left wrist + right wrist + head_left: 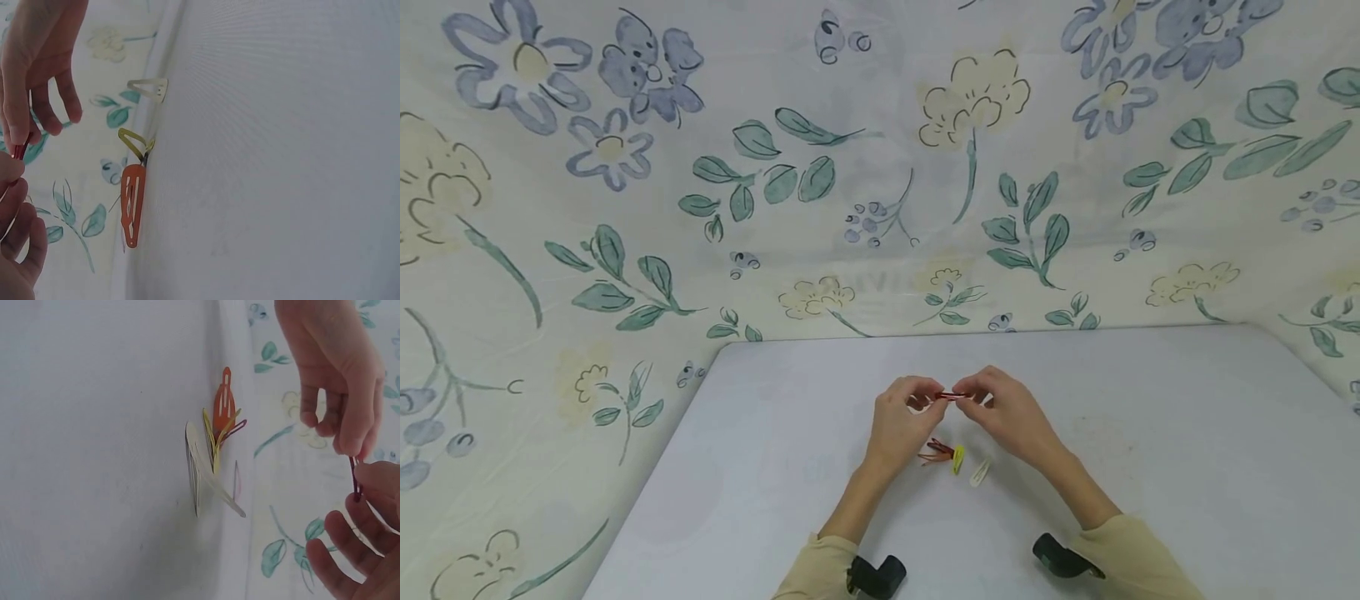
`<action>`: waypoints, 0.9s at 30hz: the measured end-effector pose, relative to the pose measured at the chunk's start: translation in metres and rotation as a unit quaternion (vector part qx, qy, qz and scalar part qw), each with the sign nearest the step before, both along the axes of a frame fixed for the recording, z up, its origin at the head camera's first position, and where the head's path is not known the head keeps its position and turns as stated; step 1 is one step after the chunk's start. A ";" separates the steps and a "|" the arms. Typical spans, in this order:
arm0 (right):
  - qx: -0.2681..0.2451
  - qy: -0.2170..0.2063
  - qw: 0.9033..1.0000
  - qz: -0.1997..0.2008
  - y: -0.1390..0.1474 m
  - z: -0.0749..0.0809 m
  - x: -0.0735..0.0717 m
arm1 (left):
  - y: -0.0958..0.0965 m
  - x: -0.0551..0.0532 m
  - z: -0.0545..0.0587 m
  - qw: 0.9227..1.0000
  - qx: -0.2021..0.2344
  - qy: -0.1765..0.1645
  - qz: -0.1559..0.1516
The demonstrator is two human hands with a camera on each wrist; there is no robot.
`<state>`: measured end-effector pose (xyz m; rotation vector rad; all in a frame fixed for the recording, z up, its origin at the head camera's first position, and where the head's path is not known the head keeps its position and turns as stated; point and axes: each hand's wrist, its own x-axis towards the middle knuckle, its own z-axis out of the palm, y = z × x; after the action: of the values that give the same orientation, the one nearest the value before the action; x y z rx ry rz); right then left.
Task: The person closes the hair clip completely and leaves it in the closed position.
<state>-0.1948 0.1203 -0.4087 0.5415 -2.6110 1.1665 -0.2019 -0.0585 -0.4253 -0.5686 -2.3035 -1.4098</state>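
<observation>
Between both hands, raised over the white table, is a dark red snap hair clip (952, 396). My left hand (901, 427) pinches its left end with thumb and fingertips, while my right hand (1013, 418) pinches the right end. In the right wrist view the red clip (356, 479) spans the short gap between the two sets of fingertips. Below the hands lies a small cluster: an orange hair clip (132, 203), a yellow hair clip (958, 459) and another dark red clip (236, 429) touching or overlapping. A white hair clip (980, 473) lies just right of them.
The white table (760, 467) extends around the clips on all sides. Behind it and at the left hangs a floral cloth (865, 250). Black wrist devices (1063, 557) sit at both beige sleeves.
</observation>
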 end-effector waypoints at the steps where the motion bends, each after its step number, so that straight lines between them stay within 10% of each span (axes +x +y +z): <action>1: 0.003 0.005 1.000 -0.002 -0.001 0.000 0.000 | 0.000 0.000 0.000 1.000 0.001 -0.001 0.002; 27: -0.023 0.095 0.990 -0.104 -0.011 -0.017 0.007 | 0.004 0.000 -0.001 0.999 0.021 0.029 0.023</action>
<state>-0.1883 0.1089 -0.4260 0.3430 -2.4055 1.0510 -0.2019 -0.0544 -0.4266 -0.5334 -2.2211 -1.3992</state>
